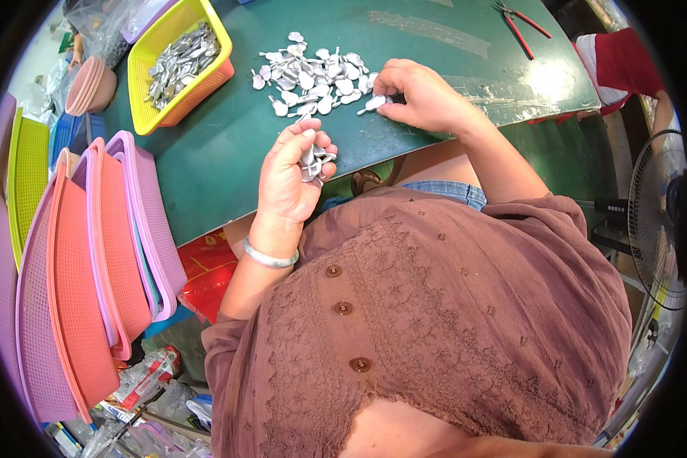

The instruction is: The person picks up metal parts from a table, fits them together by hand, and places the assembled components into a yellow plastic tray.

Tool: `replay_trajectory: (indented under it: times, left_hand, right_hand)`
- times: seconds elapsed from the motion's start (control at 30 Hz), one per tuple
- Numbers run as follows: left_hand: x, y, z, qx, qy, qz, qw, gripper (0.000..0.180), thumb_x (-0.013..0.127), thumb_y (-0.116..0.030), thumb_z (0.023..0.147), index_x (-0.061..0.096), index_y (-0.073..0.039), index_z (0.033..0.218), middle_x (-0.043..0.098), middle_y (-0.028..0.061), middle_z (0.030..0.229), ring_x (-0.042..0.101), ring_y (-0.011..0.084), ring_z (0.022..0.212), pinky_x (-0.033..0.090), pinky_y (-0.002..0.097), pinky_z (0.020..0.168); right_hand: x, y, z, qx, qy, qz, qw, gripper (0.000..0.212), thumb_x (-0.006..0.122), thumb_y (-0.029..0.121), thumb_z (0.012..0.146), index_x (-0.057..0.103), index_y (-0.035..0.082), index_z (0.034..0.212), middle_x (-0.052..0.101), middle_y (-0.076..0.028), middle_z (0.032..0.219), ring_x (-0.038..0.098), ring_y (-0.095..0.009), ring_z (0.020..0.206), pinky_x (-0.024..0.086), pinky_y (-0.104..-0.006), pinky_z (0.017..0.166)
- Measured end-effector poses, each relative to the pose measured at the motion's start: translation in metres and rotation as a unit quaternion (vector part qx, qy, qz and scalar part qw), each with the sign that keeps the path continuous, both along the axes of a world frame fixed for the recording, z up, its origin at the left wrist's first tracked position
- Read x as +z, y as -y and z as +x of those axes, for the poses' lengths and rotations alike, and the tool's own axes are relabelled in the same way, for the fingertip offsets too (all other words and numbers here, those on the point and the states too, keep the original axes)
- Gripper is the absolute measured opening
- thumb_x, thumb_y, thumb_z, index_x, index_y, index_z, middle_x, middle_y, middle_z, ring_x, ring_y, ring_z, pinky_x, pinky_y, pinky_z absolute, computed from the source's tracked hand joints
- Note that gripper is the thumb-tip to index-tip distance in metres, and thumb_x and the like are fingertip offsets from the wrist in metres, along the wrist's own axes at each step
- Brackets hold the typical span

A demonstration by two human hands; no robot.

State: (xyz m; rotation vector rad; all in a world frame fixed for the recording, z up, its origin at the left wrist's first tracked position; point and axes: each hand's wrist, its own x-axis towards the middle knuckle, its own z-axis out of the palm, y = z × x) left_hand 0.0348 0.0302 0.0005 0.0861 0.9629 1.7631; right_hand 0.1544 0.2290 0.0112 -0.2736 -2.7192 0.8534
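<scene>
My left hand [291, 169] is closed around several small silver metal pieces [313, 163], each with a rounded flat head and a short stem. It hangs just over the near edge of the green table. My right hand [414, 95] pinches one such silver piece [375, 102] between thumb and fingers, low over the tabletop. Right beside it spreads a loose pile of silver pieces [313, 76]. Their exact kind is not clear. More of them fill a yellow and orange basket [220, 64] at the back left.
Stacked purple and coral plastic baskets [88, 259] stand along the left. Red-handled pliers [520, 34] lie at the table's far right. A black fan [655, 217] is at the right edge, near another person's red sleeve [626, 61]. Clear tape [427, 32] is stuck to the green table [206, 179].
</scene>
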Motion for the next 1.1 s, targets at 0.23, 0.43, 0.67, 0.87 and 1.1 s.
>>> replay_trajectory:
  times: [0.23,0.43,0.67,0.87,1.1]
  left_hand:
    - [0.006,-0.003,0.007,-0.01,-0.037,-0.029,0.999,0.017,0.054,-0.014,0.085,0.054,-0.003,0.099,0.055,0.005,0.071,0.054,0.0139,0.062,0.042,0.0235,0.046]
    - [0.005,0.001,0.003,0.026,-0.045,-0.036,0.998,0.016,0.055,-0.015,0.086,0.056,-0.002,0.095,0.056,0.0051,0.07,0.054,0.0136,0.061,0.041,0.023,0.045]
    - [0.008,0.003,0.003,0.025,-0.063,-0.032,0.997,0.014,0.054,-0.009,0.084,0.056,-0.002,0.095,0.056,0.0051,0.073,0.054,0.0134,0.063,0.043,0.0226,0.048]
    - [0.009,0.002,0.005,0.036,-0.08,-0.01,0.996,0.018,0.05,-0.002,0.082,0.056,-0.001,0.098,0.058,0.0066,0.079,0.054,0.0132,0.066,0.044,0.0235,0.051]
    - [0.009,0.004,0.001,0.031,-0.048,-0.015,0.998,0.019,0.048,-0.003,0.082,0.055,0.0,0.099,0.055,0.0071,0.079,0.053,0.0148,0.07,0.044,0.0251,0.053]
  right_hand:
    - [0.001,0.04,-0.014,0.033,-0.114,-0.111,0.987,0.02,0.065,0.011,0.066,0.053,0.002,0.079,0.057,-0.012,0.073,0.057,-0.026,0.068,0.046,-0.0329,0.062]
    - [-0.001,0.053,-0.019,0.043,-0.028,-0.328,0.943,0.02,0.062,0.004,0.074,0.053,0.001,0.091,0.056,-0.002,0.075,0.051,-0.007,0.068,0.043,-0.0212,0.062]
    - [0.0,0.048,-0.017,0.083,-0.007,-0.412,0.907,0.015,0.06,0.003,0.078,0.055,-0.001,0.092,0.056,0.001,0.081,0.052,-0.006,0.074,0.042,-0.0196,0.068]
    - [-0.006,0.05,-0.015,0.1,-0.065,-0.429,0.895,0.012,0.059,0.001,0.078,0.056,0.0,0.09,0.057,0.001,0.082,0.052,-0.007,0.076,0.043,-0.0211,0.07]
    - [-0.004,0.029,-0.008,-0.028,-0.115,-0.162,0.98,0.012,0.051,0.001,0.081,0.057,0.001,0.091,0.059,-0.004,0.085,0.053,-0.011,0.076,0.043,-0.0247,0.069]
